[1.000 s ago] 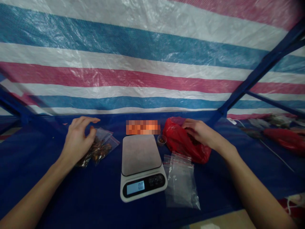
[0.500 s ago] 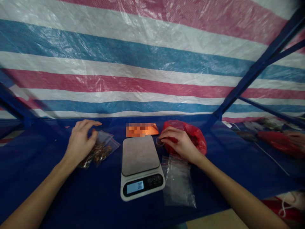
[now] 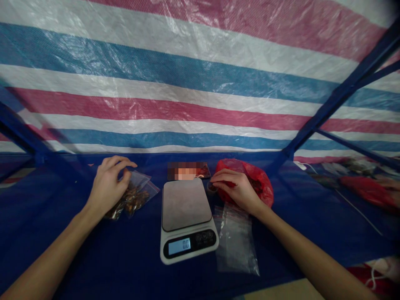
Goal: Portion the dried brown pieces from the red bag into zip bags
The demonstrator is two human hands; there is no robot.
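Note:
My left hand (image 3: 110, 183) hovers at the clear zip bags (image 3: 137, 198) of brown dried pieces, its thumb and fingers apart and nothing seen between them. To the right, my right hand (image 3: 236, 187) has its fingertips pinched together at the rim of a small clear cup (image 3: 212, 187). What those fingertips hold, if anything, is hidden. Behind that hand a red plastic bag (image 3: 264, 183) lies open with dark brown contents, partly covered by the hand. Between my hands stands a white kitchen scale (image 3: 186, 206), its plate bare and its display reading 0.0.
Several flat clear zip bags (image 3: 237, 241) lie right of the scale. A phone-like screen (image 3: 203, 170), partly pixelated, is behind it. Blue frame bars (image 3: 312, 116) and a striped tarp (image 3: 187, 71) rise behind the blue tabletop (image 3: 125, 258). At far right are another red bag (image 3: 365, 189) and a person's hand (image 3: 389, 187).
The whole view has shifted slightly, so things sit a little farther right. The screen behind the scale went from bright orange to darker. Both hands stay almost still.

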